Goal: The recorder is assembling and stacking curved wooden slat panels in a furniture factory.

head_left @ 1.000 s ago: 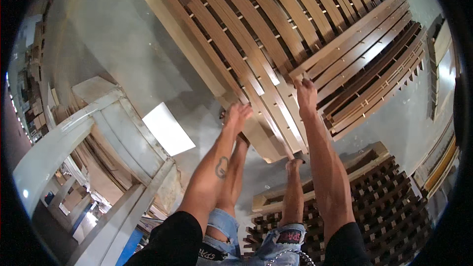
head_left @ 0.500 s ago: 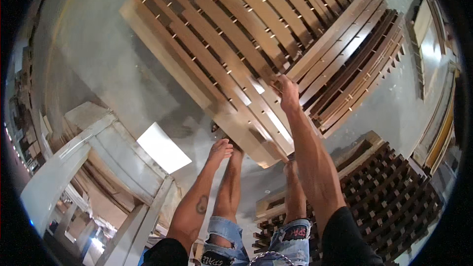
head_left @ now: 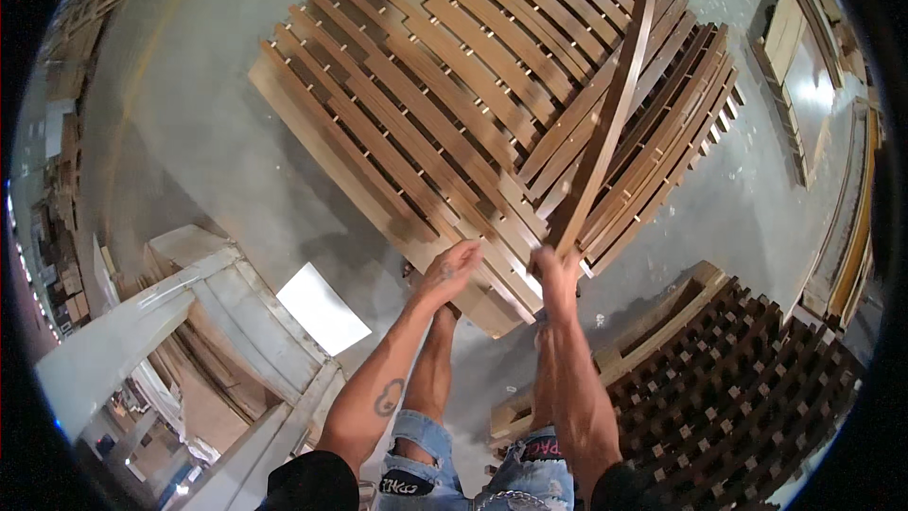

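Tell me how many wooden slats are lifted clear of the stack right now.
1. A single long brown slat is raised at a slant above the slat stack, its near end gripped by the right hand. The left hand is open beside it, holding nothing.

Right hand [head_left: 556, 274] lifts wooden slat [head_left: 610, 114] off stack [head_left: 416, 104].

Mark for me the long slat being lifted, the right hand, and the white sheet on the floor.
lifted slat [head_left: 615, 104], head view, mid-length of its brown face.
right hand [head_left: 556, 274], head view, back of the hand at the slat's near end.
white sheet [head_left: 322, 308], head view, centre.
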Motion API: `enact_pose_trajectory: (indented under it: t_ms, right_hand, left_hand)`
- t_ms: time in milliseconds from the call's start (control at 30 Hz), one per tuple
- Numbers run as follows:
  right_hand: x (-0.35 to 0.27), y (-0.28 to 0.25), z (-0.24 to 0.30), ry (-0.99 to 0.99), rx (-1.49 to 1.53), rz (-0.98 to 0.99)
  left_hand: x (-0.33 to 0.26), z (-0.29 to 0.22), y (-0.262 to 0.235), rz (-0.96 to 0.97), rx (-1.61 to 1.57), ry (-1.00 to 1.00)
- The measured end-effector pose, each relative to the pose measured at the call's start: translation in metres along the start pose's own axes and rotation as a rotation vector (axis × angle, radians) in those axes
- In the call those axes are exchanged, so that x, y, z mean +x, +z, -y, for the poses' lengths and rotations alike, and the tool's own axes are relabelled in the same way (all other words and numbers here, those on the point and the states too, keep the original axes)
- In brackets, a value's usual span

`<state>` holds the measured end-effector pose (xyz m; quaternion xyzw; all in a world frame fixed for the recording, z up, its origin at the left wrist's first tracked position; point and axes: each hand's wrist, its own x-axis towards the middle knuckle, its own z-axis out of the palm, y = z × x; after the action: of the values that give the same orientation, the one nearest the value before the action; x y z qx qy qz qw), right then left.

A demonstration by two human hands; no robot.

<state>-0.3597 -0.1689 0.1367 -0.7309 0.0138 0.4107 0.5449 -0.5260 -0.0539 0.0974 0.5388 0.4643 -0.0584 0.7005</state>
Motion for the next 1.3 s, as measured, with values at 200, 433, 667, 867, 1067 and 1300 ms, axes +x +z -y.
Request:
enact_pose_trajectory:
  t_ms: [200, 433, 667, 867, 1067, 1300]
  right_hand:
    - [-0.149, -0.064, -0.045, 0.11, -0.334, 0.261]
    - [-0.187, -0.168, -0.147, -0.21, -0.793, 0.6]
    - [-0.148, -0.152, -0.233, 0.122, -1.26, 0.593]
    - [-0.132, -0.114, -0.321, 0.133, -1.375, 0.362]
    - [-0.126, -0.078, -0.32, 0.316, -1.241, 0.343]
    - [-0.106, -0.063, -0.343, 0.112, -1.26, 0.225]
  left_hand:
    - [-0.004, -0.107, 0.021, -0.123, -0.32, 0.071]
    - [-0.048, -0.03, 0.007, -0.294, -0.504, 0.005]
    - [-0.041, 0.118, -0.018, -0.46, -0.67, -0.193]
    - [0.008, 0.185, -0.045, -0.502, -0.68, -0.204]
    - [0.039, 0.193, -0.07, -0.451, -0.464, -0.226]
    - [0.075, 0.197, -0.091, -0.547, -0.224, -0.229]
